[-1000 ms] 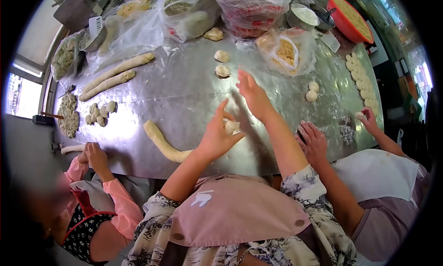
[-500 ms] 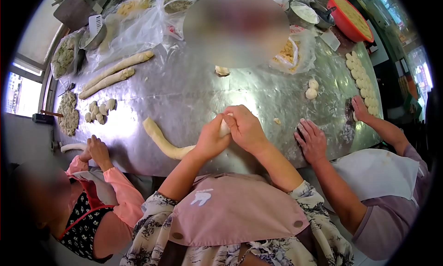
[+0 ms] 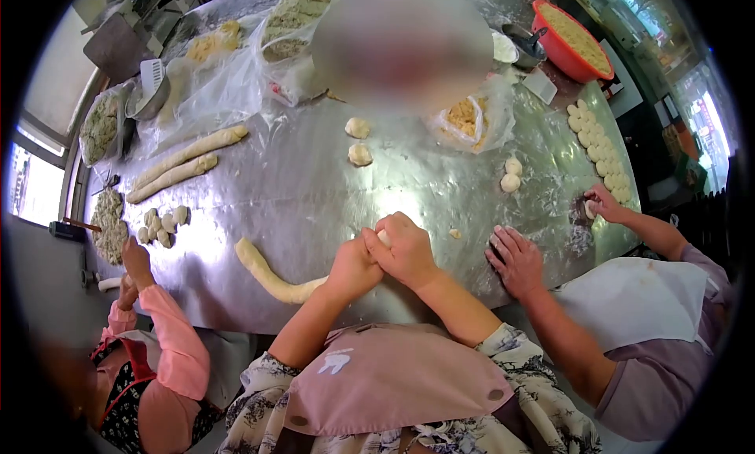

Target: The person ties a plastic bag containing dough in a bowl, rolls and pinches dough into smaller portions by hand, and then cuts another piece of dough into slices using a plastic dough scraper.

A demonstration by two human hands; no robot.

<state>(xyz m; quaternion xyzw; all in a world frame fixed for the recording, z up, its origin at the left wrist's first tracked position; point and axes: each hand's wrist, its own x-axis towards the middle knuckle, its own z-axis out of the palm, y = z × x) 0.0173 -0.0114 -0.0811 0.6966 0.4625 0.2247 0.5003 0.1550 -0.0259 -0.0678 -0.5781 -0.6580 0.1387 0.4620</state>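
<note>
My left hand (image 3: 354,267) is closed around a thick dough rope (image 3: 271,282), whose free part curves away to the left on the metal table. Pressed against it, my right hand (image 3: 403,251) is closed over the rope's other end. A small bit of pale dough (image 3: 384,238) shows between the fingers of my right hand; the rest is hidden. Beyond my hands lie two round dough pieces (image 3: 359,154). A tiny dough scrap (image 3: 454,234) rests to the right of my right hand.
Two long dough ropes (image 3: 173,179) and several cut dough pieces (image 3: 163,224) lie at left. A co-worker's hands (image 3: 138,265) work there. Another co-worker's hand (image 3: 515,259) rests at right, near rows of dough balls (image 3: 599,143). A red bowl (image 3: 578,49) and filling bag (image 3: 472,123) stand behind.
The view has tilted, so the table sits lower. My hands stay together on the dough. The left co-worker's hands have moved apart; the right co-worker's far hand now pinches a dough piece.
</note>
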